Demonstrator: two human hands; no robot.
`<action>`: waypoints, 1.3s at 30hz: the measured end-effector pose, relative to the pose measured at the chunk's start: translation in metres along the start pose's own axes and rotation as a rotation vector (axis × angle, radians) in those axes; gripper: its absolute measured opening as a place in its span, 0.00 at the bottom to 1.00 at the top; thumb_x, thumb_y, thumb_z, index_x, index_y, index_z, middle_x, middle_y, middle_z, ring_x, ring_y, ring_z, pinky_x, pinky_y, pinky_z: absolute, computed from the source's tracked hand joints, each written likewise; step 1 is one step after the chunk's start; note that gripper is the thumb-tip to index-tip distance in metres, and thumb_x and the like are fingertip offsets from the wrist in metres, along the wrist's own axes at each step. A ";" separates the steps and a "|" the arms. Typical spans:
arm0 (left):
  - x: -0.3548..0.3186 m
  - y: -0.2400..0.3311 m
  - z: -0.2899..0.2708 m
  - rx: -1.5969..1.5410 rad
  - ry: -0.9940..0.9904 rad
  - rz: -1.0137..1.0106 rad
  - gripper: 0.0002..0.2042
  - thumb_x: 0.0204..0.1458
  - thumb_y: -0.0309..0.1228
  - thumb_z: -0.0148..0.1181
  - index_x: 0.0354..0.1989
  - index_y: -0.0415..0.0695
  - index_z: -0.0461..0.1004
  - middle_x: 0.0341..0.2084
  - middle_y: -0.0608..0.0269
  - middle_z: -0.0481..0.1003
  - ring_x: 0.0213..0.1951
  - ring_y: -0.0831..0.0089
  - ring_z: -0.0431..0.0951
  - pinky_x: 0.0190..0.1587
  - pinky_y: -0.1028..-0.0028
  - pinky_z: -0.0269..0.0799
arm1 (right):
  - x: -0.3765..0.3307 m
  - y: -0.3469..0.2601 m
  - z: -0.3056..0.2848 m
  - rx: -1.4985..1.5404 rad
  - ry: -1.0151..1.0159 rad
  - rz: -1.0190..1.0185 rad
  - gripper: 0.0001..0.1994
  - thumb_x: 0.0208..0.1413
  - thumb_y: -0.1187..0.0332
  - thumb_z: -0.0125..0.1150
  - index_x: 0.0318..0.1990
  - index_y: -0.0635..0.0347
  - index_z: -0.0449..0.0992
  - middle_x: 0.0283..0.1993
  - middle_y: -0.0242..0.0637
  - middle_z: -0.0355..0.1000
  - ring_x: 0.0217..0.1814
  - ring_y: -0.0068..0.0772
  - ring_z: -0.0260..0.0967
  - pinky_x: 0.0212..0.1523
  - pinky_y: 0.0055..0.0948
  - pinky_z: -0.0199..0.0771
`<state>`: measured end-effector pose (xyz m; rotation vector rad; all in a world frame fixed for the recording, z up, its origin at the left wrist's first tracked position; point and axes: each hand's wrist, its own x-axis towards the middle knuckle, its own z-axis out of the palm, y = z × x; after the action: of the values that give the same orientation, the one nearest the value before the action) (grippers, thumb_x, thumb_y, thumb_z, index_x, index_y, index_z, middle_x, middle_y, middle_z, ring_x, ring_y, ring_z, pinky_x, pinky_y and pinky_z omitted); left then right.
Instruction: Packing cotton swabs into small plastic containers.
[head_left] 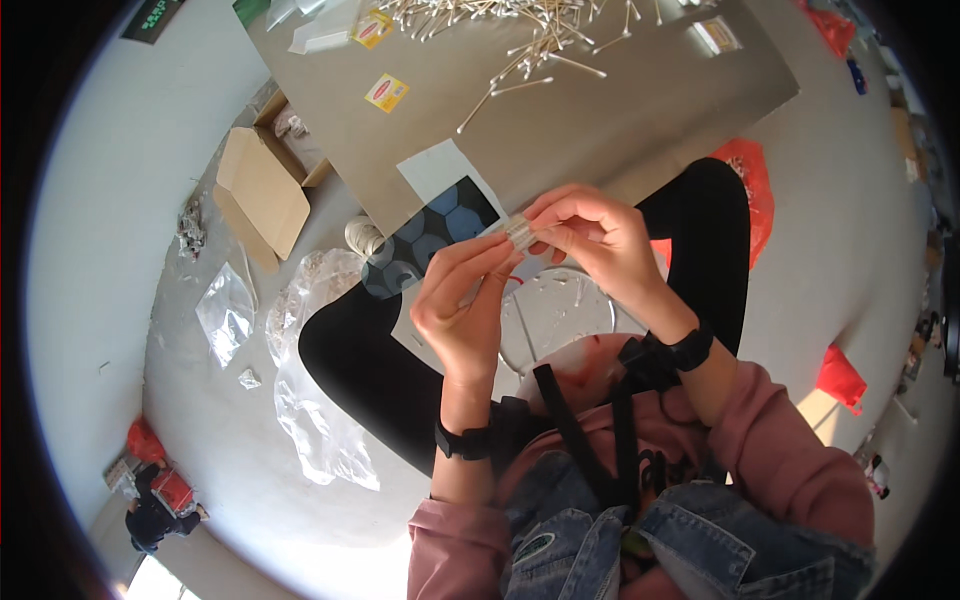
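Both hands hold one clear plastic packet.
Left hand [462, 305] and right hand [598, 240] each pinch the small packet [519, 232] above the grey board [560, 110] strewn with cotton swabs [510, 25].

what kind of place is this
Probably an informal packing workspace on a floor. A heap of white cotton swabs lies on a flat grey board, with an open brown cardboard box and clear plastic bags beside it.

Small clear packet [519, 232] between hands; yellow labels [386, 92] on table
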<state>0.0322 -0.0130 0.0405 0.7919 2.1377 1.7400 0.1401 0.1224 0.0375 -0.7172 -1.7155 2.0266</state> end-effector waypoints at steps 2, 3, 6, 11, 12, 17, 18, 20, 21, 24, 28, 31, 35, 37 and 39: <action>-0.005 0.003 -0.003 0.060 -0.018 0.145 0.09 0.43 0.14 0.70 0.33 0.36 0.84 0.35 0.57 0.83 0.37 0.74 0.81 0.40 0.76 0.77 | -0.003 0.003 -0.001 -0.034 -0.005 0.018 0.05 0.62 0.75 0.61 0.41 0.68 0.78 0.45 0.35 0.77 0.40 0.25 0.79 0.36 0.21 0.77; -0.009 0.001 -0.003 0.060 -0.028 0.142 0.09 0.43 0.14 0.70 0.33 0.36 0.84 0.35 0.57 0.83 0.37 0.74 0.81 0.40 0.76 0.77 | -0.005 0.004 -0.001 -0.073 -0.020 0.033 0.05 0.62 0.75 0.61 0.41 0.68 0.78 0.45 0.35 0.77 0.40 0.25 0.79 0.37 0.21 0.78; -0.005 -0.006 0.002 0.051 -0.008 -0.037 0.08 0.43 0.16 0.71 0.33 0.37 0.85 0.35 0.57 0.83 0.37 0.73 0.81 0.40 0.77 0.76 | 0.003 0.003 -0.002 -0.036 -0.024 -0.056 0.05 0.62 0.75 0.60 0.41 0.68 0.78 0.46 0.36 0.77 0.41 0.25 0.79 0.38 0.21 0.78; -0.006 -0.003 0.004 0.071 -0.023 -0.026 0.06 0.46 0.17 0.70 0.34 0.37 0.84 0.36 0.58 0.83 0.39 0.74 0.81 0.43 0.76 0.76 | -0.001 0.011 -0.001 0.000 0.012 0.076 0.05 0.62 0.74 0.60 0.42 0.68 0.78 0.44 0.35 0.77 0.42 0.26 0.79 0.39 0.22 0.78; -0.005 -0.005 0.006 -0.014 -0.024 -0.106 0.07 0.47 0.17 0.70 0.34 0.37 0.84 0.36 0.58 0.83 0.39 0.73 0.81 0.44 0.76 0.76 | 0.000 0.010 -0.004 -0.002 0.009 0.071 0.05 0.62 0.74 0.60 0.42 0.68 0.78 0.44 0.35 0.77 0.42 0.26 0.79 0.39 0.22 0.78; -0.005 -0.012 0.004 -0.047 0.018 -0.080 0.07 0.44 0.18 0.71 0.33 0.38 0.85 0.34 0.59 0.83 0.36 0.73 0.81 0.39 0.75 0.77 | 0.003 0.009 0.003 -0.008 0.026 0.060 0.05 0.62 0.74 0.60 0.42 0.67 0.78 0.41 0.33 0.77 0.40 0.24 0.79 0.36 0.21 0.77; -0.004 -0.014 0.005 -0.092 0.030 -0.104 0.07 0.44 0.18 0.72 0.33 0.38 0.85 0.34 0.59 0.83 0.37 0.72 0.81 0.40 0.75 0.77 | -0.002 0.008 0.002 -0.032 0.037 0.078 0.05 0.62 0.74 0.60 0.42 0.67 0.78 0.40 0.33 0.78 0.41 0.25 0.79 0.36 0.20 0.77; -0.006 -0.006 0.003 -0.037 -0.003 -0.034 0.07 0.45 0.18 0.71 0.34 0.37 0.84 0.35 0.58 0.83 0.38 0.73 0.81 0.42 0.75 0.76 | -0.006 0.006 -0.002 -0.042 0.027 0.034 0.05 0.62 0.74 0.60 0.42 0.67 0.78 0.41 0.33 0.78 0.41 0.25 0.79 0.36 0.20 0.77; -0.006 -0.004 0.002 0.022 -0.037 0.039 0.06 0.46 0.17 0.70 0.34 0.36 0.84 0.36 0.57 0.83 0.39 0.73 0.81 0.45 0.75 0.76 | -0.006 0.006 -0.003 -0.047 0.018 -0.012 0.05 0.62 0.74 0.60 0.41 0.67 0.78 0.42 0.34 0.78 0.41 0.25 0.79 0.36 0.21 0.77; -0.005 -0.010 0.002 0.021 -0.009 -0.034 0.06 0.47 0.17 0.69 0.34 0.37 0.84 0.36 0.57 0.83 0.39 0.73 0.81 0.45 0.75 0.75 | -0.005 0.007 0.001 -0.011 0.039 0.079 0.05 0.62 0.74 0.60 0.41 0.68 0.78 0.44 0.35 0.77 0.41 0.25 0.80 0.36 0.20 0.77; -0.006 -0.010 0.003 0.029 0.026 0.037 0.06 0.44 0.20 0.72 0.32 0.38 0.84 0.33 0.60 0.83 0.36 0.71 0.80 0.40 0.74 0.75 | -0.007 0.004 -0.001 -0.073 0.021 0.006 0.05 0.62 0.75 0.60 0.40 0.69 0.78 0.45 0.34 0.77 0.41 0.24 0.79 0.36 0.20 0.77; -0.004 -0.016 0.006 -0.049 0.017 -0.079 0.05 0.45 0.21 0.71 0.32 0.39 0.85 0.33 0.60 0.83 0.37 0.71 0.80 0.40 0.74 0.75 | -0.004 0.013 -0.005 -0.100 0.022 -0.012 0.05 0.62 0.73 0.61 0.40 0.67 0.79 0.48 0.37 0.76 0.42 0.24 0.78 0.37 0.21 0.78; 0.002 -0.017 0.003 -0.057 -0.014 -0.066 0.05 0.47 0.21 0.71 0.33 0.39 0.84 0.32 0.62 0.83 0.36 0.73 0.80 0.40 0.74 0.75 | -0.002 0.003 0.001 -0.113 0.033 0.040 0.05 0.62 0.74 0.61 0.41 0.67 0.78 0.44 0.34 0.77 0.39 0.21 0.76 0.33 0.18 0.74; 0.005 -0.015 -0.001 -0.095 -0.031 -0.069 0.05 0.48 0.21 0.70 0.34 0.39 0.84 0.31 0.63 0.82 0.36 0.74 0.79 0.40 0.74 0.75 | -0.001 -0.010 0.003 -0.110 0.050 0.071 0.05 0.61 0.74 0.61 0.41 0.68 0.78 0.39 0.32 0.77 0.37 0.19 0.75 0.30 0.17 0.72; 0.011 -0.006 -0.007 -0.227 -0.211 -0.217 0.04 0.49 0.22 0.70 0.33 0.38 0.84 0.29 0.65 0.81 0.33 0.78 0.78 0.37 0.76 0.74 | -0.002 -0.027 0.000 -0.145 0.015 0.215 0.07 0.61 0.72 0.63 0.41 0.67 0.77 0.36 0.31 0.77 0.34 0.16 0.73 0.29 0.17 0.69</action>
<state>0.0175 -0.0134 0.0382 0.6263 1.7791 1.6676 0.1411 0.1263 0.0647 -1.0006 -1.8605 2.0428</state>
